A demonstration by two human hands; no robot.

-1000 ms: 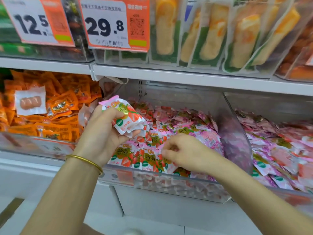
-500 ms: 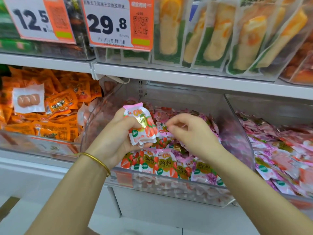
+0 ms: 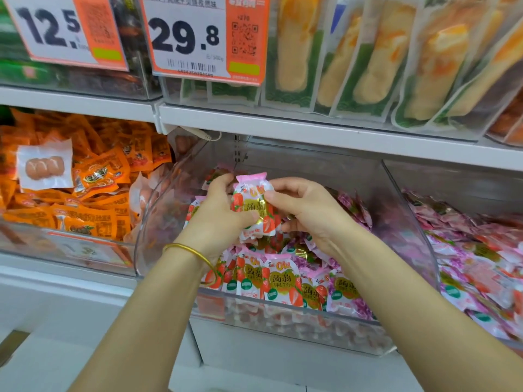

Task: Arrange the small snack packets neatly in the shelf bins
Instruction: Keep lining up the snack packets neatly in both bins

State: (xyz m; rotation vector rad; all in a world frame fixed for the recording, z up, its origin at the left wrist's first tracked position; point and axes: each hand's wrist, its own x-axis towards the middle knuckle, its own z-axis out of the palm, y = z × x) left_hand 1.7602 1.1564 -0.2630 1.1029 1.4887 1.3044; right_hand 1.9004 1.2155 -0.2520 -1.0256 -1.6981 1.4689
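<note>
Nearest, a gold bangle (image 3: 189, 250) circles the left wrist. Just beyond it, a front row (image 3: 280, 281) of strawberry packets stands upright against the front wall of the clear bin (image 3: 158, 210), with purple ones to its right. Above the loose heap, both hands hold one packet (image 3: 253, 210) upright: the left hand (image 3: 218, 213) curls its fingers round the packet's left side, and the right hand (image 3: 308, 213) pinches its right edge. Farther left lie orange packets (image 3: 93, 193); overhead hangs a price tag (image 3: 192, 38).
</note>
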